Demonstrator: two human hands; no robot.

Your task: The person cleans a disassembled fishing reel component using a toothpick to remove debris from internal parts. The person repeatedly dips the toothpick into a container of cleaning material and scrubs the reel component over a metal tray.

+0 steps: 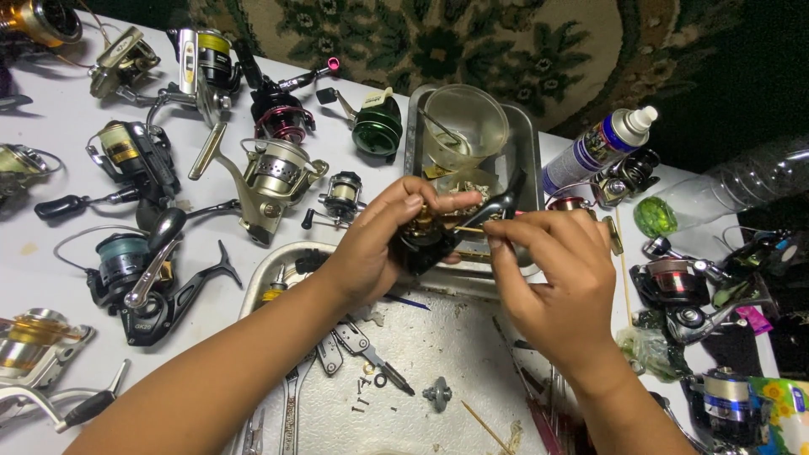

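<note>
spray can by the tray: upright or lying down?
Lying down. The spray can rests on its side on the table, white cap pointing up-right, right of the metal tray.

A white table (50,244) carries many fishing reels (274,173), two metal trays (522,135), a spray can (594,147) and a plastic bottle (716,190).

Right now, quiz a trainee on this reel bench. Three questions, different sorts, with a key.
1. True or false: the left hand holds the black reel body.
2. What does the right hand pinch? A) thin wooden stick B) pliers C) spray can
3. Fill in: the clear plastic cup sits in the metal ____.

Key: 1 true; 2 A; 3 tray.
</note>
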